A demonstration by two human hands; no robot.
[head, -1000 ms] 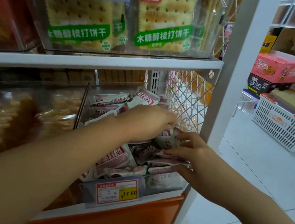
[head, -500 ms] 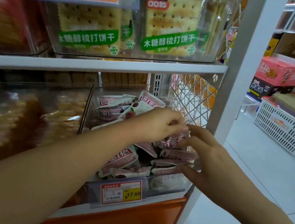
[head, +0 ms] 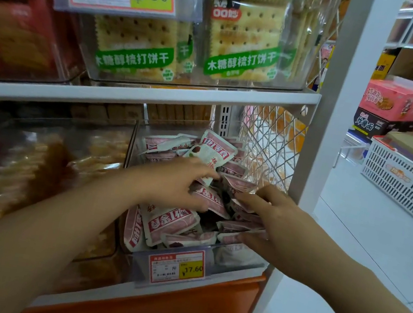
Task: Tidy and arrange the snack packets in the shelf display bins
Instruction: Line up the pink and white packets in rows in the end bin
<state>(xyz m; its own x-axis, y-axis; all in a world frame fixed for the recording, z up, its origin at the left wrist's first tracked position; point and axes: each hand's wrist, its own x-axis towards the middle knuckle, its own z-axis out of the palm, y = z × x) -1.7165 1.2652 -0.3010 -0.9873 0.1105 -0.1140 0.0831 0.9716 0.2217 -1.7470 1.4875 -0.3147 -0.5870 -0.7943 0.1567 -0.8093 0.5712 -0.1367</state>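
Note:
Pink-and-white snack packets [head: 168, 223] lie jumbled in a clear display bin [head: 242, 259] on the lower shelf, behind a 17.60 price tag [head: 177, 265]. My left hand [head: 178, 181] reaches into the middle of the bin and pinches one packet [head: 210, 198] between thumb and fingers. My right hand [head: 272, 217] is at the bin's right side. Its fingers are spread and fairly straight and touch the packets stacked on edge there [head: 239, 227]. More packets [head: 214, 155] are heaped at the back.
A bin of yellow-brown snacks [head: 32, 167] stands to the left. Above, the upper shelf [head: 155, 97] carries cracker packs [head: 241, 44]. A wire mesh side panel [head: 270, 145] and a white post [head: 342, 97] close the right. On the floor beyond sit a white basket [head: 402, 182] and cartons [head: 397, 101].
The view has dropped and closed in on the bin. My left hand has moved from the right side to the middle. My right hand has shifted slightly and spread its fingers over the right-hand stack.

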